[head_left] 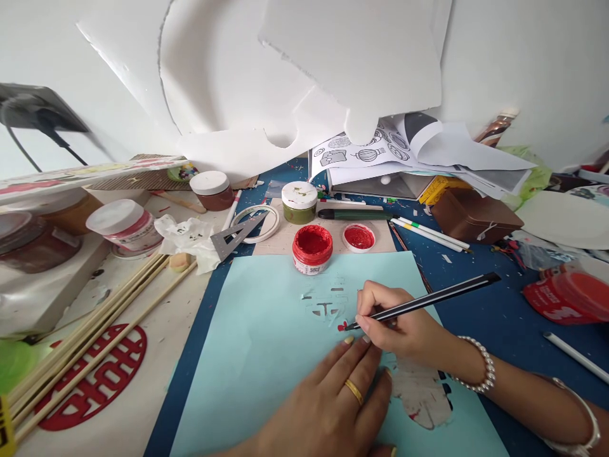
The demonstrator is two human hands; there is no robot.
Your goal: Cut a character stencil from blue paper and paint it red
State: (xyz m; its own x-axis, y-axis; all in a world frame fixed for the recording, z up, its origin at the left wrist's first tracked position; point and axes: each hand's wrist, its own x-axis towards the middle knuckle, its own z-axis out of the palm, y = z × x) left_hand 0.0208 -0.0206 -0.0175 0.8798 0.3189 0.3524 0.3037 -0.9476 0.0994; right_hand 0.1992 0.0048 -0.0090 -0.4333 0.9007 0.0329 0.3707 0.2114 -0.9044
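Note:
My left hand (328, 397) lies flat on a light blue sheet of paper (247, 355), fingers stretched out. My right hand (413, 324) grips a black paintbrush (438, 296) with pale stripes, its tip down on the sheet at a small patch of red paint (341, 326). Above the patch, a cut-out pattern (328, 304) shows in the paper. An open jar of red paint (313, 249) stands at the sheet's far edge, with its paint-smeared lid (359, 237) to the right. A grey, irregular piece (423, 397) shows beside my left hand, partly covered.
Green paint jar (299, 203), tape roll (271, 223) and metal set square (238, 236) lie beyond the sheet. Wooden sticks (90, 336) cross a red cut-out ornament (104, 381) at left. A brown case (476, 216) and red tub (568, 295) stand right; white foam boards (352, 57) lean behind.

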